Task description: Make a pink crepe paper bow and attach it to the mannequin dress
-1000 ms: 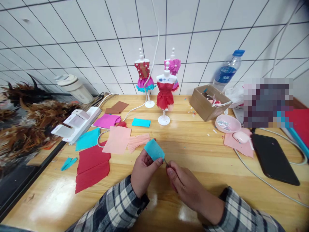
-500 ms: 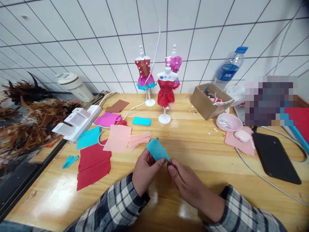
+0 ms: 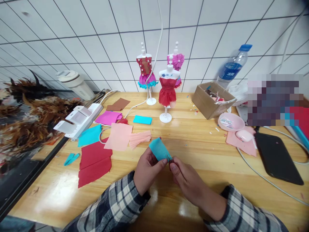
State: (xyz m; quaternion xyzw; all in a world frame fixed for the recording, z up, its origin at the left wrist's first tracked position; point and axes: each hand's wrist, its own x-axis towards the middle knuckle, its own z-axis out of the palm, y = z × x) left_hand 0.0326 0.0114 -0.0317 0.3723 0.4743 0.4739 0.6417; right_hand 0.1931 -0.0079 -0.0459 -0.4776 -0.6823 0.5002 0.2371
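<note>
A piece of turquoise crepe paper is pinched between the thumb and fingers of my left hand. My right hand is closed around small scissors, whose handles are mostly hidden in the fingers. Their thin blades meet the paper's lower right corner. Beyond my hands lie a pleated peach crepe strip and a flat peach sheet. A folded turquoise piece rests farther back. Red crepe paper is spread to the left.
Three small mannequins, one in a red dress, stand near the tiled wall. On the right are a cardboard box, a pink bowl and a black phone. A white power strip and brown feathers lie left.
The view has shifted slightly, so everything sits a little differently in frame. Both hands keep hold of the turquoise paper and scissors, with the blades still at the paper's corner.
</note>
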